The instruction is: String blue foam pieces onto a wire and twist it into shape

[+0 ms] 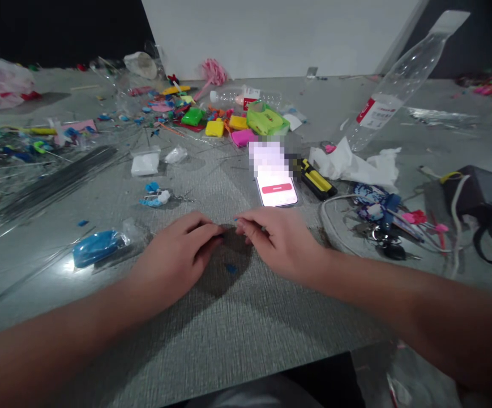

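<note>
My left hand [178,255] and my right hand [277,241] rest low over the grey table [229,328], fingertips nearly meeting. Both have their fingers curled and pinched together around something small and thin between them that I cannot make out. A tiny blue bit shows at the right fingertips, and a small blue scrap [231,268] lies on the table just below the hands. A lit phone [276,184] lies just beyond the right hand.
A blue bag [95,247] lies left of the hands, a bundle of thin wires [46,184] further left. Coloured clay blocks [229,126], a plastic bottle [398,85], crumpled tissue [356,164], a yellow-black tool [316,178], keys and cables [381,218] and a black adapter [479,195] crowd the back and right.
</note>
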Demonstrator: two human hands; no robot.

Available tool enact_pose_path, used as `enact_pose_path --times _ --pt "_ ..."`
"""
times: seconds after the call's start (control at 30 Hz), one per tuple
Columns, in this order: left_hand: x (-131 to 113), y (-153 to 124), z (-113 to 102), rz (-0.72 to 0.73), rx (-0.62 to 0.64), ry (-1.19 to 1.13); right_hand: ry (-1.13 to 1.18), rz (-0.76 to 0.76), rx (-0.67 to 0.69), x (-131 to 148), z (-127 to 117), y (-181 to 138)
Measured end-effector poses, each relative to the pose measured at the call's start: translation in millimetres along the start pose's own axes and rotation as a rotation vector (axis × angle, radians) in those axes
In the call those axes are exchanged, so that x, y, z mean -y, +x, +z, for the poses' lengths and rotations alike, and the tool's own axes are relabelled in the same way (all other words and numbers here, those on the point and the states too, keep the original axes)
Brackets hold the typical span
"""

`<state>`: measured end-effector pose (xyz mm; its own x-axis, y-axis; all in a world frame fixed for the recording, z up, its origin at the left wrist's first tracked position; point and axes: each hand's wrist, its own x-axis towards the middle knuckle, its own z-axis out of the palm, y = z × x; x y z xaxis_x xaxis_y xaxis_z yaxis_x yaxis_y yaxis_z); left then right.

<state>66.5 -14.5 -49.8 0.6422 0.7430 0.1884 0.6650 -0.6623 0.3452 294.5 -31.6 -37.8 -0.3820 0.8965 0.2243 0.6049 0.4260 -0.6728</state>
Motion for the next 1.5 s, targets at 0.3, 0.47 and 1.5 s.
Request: enact_pose_path --times 0.3,0.47,1.5 --pt "-2.3 3.5 -2.9 -0.055 -0.023 -0.031 -0.022 0.053 -0.062 -1.6 1.7 -0.2" --pt "-2.8 5.2 -3.4 -0.105 0.002 -0.061 0.07 0.051 -0.061 -2.0 0.7 -0.6" --pt "-19.0 2.4 -12.7 -0.438 0.091 -0.974 0.133 -0.076 0.101 -0.2 -3.4 1.4"
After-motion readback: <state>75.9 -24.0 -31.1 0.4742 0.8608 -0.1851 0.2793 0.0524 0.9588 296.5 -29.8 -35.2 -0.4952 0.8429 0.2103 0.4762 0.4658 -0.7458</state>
